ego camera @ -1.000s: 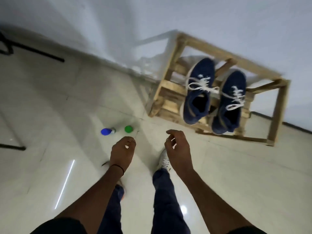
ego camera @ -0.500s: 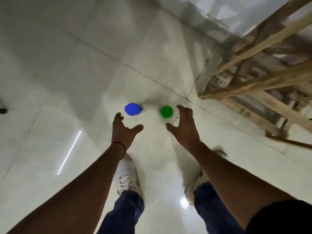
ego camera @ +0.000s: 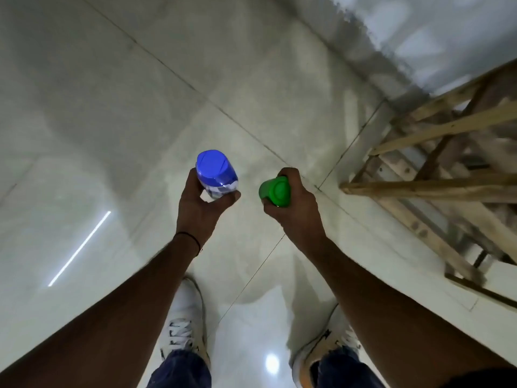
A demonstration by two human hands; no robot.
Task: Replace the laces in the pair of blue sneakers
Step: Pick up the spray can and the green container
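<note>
A blue-capped container [ego camera: 216,175] is gripped in the left hand [ego camera: 201,208], fingers curled round its body; a green-capped one [ego camera: 275,191] is wrapped tight in the right hand [ego camera: 296,204]. Both are held above the tiled floor [ego camera: 112,107], w/ a wooden rack [ego camera: 436,189] just beside at right. Blue sneakers aren't in view. Contents can't be told. Step judged as prep, lacing not yet begun. Next, prob.: both containers are to be carried to the shoes, w/o being dropped.
</note>
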